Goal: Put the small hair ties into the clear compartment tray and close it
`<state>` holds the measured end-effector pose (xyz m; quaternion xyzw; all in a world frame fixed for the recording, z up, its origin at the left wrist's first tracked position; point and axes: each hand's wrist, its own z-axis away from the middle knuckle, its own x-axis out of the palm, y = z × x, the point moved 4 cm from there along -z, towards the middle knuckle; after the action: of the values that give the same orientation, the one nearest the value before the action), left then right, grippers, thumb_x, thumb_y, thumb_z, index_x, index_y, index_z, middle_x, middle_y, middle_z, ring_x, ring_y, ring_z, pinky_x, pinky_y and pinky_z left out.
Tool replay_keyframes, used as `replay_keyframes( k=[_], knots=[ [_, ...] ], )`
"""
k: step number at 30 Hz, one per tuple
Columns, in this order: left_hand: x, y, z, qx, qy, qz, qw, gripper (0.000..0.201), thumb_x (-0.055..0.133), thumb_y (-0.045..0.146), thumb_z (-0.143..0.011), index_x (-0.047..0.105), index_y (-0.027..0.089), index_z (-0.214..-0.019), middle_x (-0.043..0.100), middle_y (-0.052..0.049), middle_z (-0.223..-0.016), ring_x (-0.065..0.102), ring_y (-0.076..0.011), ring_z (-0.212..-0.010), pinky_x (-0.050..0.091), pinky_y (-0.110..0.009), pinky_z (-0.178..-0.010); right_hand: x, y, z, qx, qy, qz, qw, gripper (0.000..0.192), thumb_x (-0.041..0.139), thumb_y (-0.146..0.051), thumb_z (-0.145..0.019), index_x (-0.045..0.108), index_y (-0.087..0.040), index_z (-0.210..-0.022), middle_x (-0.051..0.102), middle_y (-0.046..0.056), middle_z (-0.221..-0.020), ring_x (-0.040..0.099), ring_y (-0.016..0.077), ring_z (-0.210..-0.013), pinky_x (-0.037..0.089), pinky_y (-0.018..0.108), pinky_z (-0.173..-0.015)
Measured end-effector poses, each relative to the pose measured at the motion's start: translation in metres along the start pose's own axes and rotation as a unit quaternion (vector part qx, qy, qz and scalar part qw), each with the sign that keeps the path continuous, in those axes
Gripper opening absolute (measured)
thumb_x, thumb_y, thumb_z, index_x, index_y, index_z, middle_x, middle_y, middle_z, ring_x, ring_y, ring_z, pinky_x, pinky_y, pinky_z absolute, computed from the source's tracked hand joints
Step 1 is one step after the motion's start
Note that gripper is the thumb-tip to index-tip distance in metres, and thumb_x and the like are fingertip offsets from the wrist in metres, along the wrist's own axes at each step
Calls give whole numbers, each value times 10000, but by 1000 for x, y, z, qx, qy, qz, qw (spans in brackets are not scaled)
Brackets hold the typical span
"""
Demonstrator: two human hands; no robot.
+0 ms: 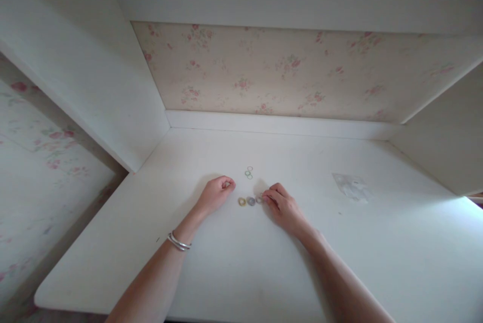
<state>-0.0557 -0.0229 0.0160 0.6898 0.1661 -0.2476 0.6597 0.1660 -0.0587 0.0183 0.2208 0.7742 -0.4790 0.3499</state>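
Note:
On a white desk (pixel 234 272) lie small coloured rings in a short row: a yellow ring (pixel 242 202), a blue-grey ring (pixel 251 201) and a pale ring (pixel 259 199). My right hand (pixel 284 207) rests on the desk with its fingertips pinching the pale ring at the row's right end. My left hand (pixel 217 193) lies loosely curled just left of the row, fingers closed; whether it holds anything is hidden. A silver bracelet (pixel 178 242) circles my left wrist. Two thin green rings (pixel 248 172) lie a little farther back.
A small clear plastic bag (pixel 352 186) lies flat at the right of the desk. White side panels (pixel 94 86) and a flowered back wall (pixel 287 71) enclose the desk. The desk's left edge (pixel 86 232) drops to a flowered floor or wall.

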Motion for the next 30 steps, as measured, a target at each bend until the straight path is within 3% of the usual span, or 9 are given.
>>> replay_keyframes(
  k=[19, 21, 26, 30],
  knots=[
    [0, -2, -1, 15, 13, -2, 1000, 283, 491, 402, -805, 664, 181, -843, 479, 38, -553, 431, -109, -515, 300, -221, -498, 2, -4, 1, -28, -40, 15, 999, 266, 398, -300, -919, 657, -246, -949, 573, 46, -923, 559, 134, -761, 451, 259, -701],
    [-1, -2, -1, 11, 16, -2, 1000, 284, 493, 410, -805, 661, 185, -842, 470, 43, -549, 425, -107, -511, 295, -222, -498, 2, -2, 1, -13, -19, -8, 1000, 269, 402, -313, -919, 661, -240, -922, 570, 45, -906, 549, 124, -715, 443, 247, -664],
    [0, -2, 0, -4, 10, -4, 1000, 299, 488, 431, -805, 654, 187, -851, 442, 49, -547, 401, -105, -501, 276, -224, -490, -4, 16, -4, 62, 100, -74, 990, 277, 440, -362, -898, 665, -205, -864, 562, 52, -849, 521, 122, -658, 423, 247, -594],
    [2, -1, 1, 3, 6, -14, 1000, 301, 486, 434, -807, 651, 186, -849, 435, 48, -545, 400, -108, -504, 274, -226, -491, -6, 31, -9, 114, 133, -97, 980, 248, 476, -360, -873, 668, -204, -851, 563, 37, -823, 512, 126, -665, 417, 259, -615]
  ],
)
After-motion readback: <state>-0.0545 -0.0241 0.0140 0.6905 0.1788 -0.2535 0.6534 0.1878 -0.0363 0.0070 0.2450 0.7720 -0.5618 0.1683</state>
